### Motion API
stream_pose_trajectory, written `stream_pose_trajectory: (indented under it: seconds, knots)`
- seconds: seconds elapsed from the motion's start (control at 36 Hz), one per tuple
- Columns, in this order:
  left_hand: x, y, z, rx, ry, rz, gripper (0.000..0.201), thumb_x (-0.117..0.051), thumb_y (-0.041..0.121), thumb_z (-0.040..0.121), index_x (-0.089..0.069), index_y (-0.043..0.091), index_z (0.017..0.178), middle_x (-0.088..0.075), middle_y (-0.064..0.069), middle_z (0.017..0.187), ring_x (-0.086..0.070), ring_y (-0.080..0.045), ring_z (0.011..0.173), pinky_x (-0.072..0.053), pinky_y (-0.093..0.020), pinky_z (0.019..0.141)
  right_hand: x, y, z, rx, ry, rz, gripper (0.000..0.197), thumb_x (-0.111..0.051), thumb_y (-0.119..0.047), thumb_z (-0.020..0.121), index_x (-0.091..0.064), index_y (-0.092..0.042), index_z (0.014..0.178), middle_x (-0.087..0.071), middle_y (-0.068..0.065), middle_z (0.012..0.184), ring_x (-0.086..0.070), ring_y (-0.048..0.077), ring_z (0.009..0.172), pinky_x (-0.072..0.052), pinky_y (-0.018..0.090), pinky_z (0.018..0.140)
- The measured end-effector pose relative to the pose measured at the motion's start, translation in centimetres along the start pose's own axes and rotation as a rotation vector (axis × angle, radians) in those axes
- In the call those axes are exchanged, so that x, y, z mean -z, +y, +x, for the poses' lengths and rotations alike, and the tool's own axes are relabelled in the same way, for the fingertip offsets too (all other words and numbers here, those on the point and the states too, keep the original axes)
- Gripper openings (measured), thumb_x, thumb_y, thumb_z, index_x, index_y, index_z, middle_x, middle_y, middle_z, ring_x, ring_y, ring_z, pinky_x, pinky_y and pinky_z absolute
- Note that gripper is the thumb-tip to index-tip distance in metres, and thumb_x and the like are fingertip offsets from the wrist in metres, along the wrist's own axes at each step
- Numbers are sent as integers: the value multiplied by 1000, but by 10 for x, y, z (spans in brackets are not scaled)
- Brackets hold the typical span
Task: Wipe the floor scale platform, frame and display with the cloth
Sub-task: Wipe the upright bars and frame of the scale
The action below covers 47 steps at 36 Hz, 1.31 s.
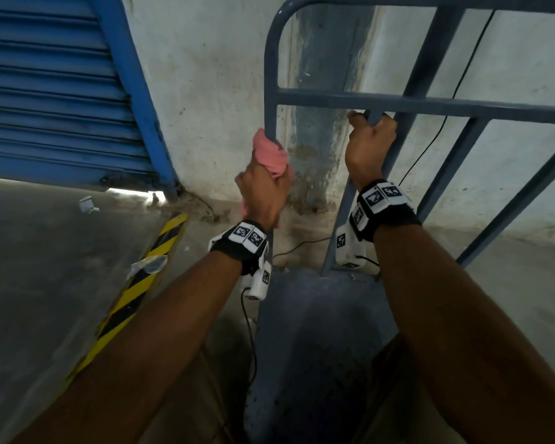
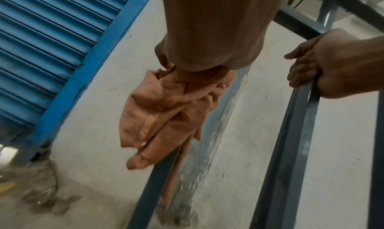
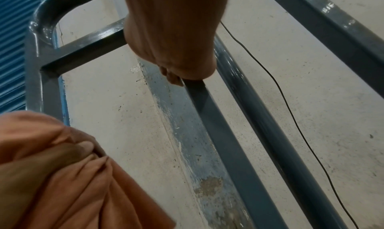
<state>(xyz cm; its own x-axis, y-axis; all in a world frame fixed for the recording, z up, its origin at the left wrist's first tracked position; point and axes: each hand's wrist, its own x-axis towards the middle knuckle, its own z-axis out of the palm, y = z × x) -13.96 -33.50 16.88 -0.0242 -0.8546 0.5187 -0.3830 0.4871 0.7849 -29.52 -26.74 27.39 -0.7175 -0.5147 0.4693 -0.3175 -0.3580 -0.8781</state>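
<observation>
While the left hand (image 1: 263, 195) clutches the pink cloth (image 1: 269, 154) around the frame's (image 1: 350, 99) left upright, the right hand (image 1: 370, 144) curls tightly about an inner bar. The platform (image 1: 318, 331) lies below, between the forearms.

A warehouse or loading bay. A blue roller shutter (image 1: 48, 88) meets bare concrete floor (image 1: 39, 267). Yellow-black hazard striping (image 1: 135, 296) lies nearby.
</observation>
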Motion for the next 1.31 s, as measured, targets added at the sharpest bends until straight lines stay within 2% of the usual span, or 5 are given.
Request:
stream_pose_trajectory:
  seconds: [0.08, 0.78, 0.97, 1.17, 1.31]
  knots:
    - [16, 16, -4, 26, -41, 53, 34, -61, 52, 84, -71, 20, 82, -67, 10, 61, -65, 0, 54, -60, -34, 66, 1, -1, -1, -3, 0, 6, 50, -64, -9, 84, -29, -28, 55, -32, -12, 50, -31, 11, 48, -24, 30, 51]
    - [7, 17, 2, 26, -40, -288, 59, -66, 48, 90, -48, 28, 143, -74, -2, 99, -74, -18, 83, -63, -37, 71, -2, 1, 0, 15, 17, 51, 49, -64, -8, 86, -31, -29, 57, -32, -16, 50, -30, 7, 48, -24, 29, 51]
    - [34, 24, -46, 307, -341, -487, 21, -63, 27, 98, -68, 8, 89, -73, -16, 74, -68, -46, 55, -53, -62, 42, 0, -3, -2, -1, 8, 39, 47, -65, -11, 86, -33, -29, 57, -32, -16, 51, -29, 8, 49, -25, 31, 53]
    - [40, 62, 0, 93, -127, -551, 43, -55, 21, 104, -49, -2, 140, -69, 8, 94, -69, 5, 82, -56, -14, 71, -2, 2, 2, 20, 23, 5, 43, -63, -12, 85, -34, -28, 57, -37, -14, 52, -35, 15, 53, -26, 33, 52]
    - [34, 36, -27, 103, -315, -707, 48, -43, 2, 105, -22, -12, 145, -70, 7, 77, -69, -11, 72, -58, -28, 70, -2, 3, 1, 28, 22, 4, 47, -64, -13, 85, -30, -29, 56, -34, -15, 50, -33, 10, 51, -25, 31, 51]
